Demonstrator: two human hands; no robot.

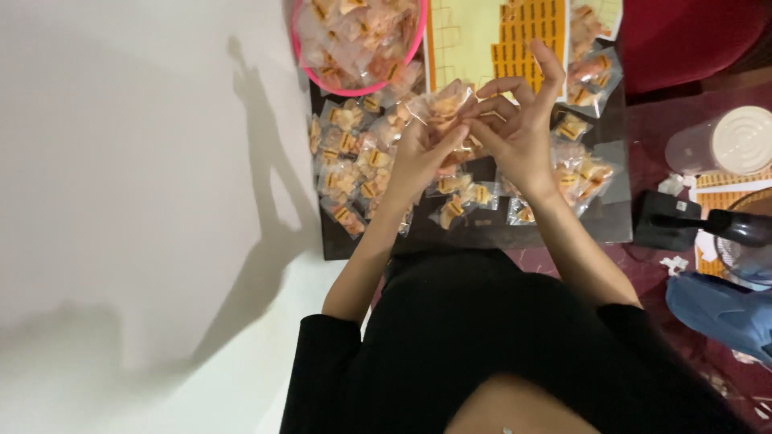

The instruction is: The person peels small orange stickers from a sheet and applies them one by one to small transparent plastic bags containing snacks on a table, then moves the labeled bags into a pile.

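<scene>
Head view, looking straight down: both hands meet at upper centre of the frame over a dark desk. The left hand is curled, its fingertips pinched on a small clear snack packet with pale orange contents. The right hand touches the same packet from the right; thumb and lower fingers are closed on it, while the index finger is extended upward toward the top edge of the frame. The packet is held above the desk, between the two hands, not resting on anything.

Below and to the left of the hands, a loose spread of sealed packets lies on the desk, each with an orange label. More packets lie to the right of the right wrist. A pink-rimmed bowl at top centre-left is filled with similar packets. A yellow sheet of orange stickers lies at top centre, partly behind the right hand's index finger.

At the right edge of the frame stand a clear round container with a white lid and a black object whose kind cannot be told. A blue item lies at lower right. Black sleeves cover both upper arms at bottom centre.
</scene>
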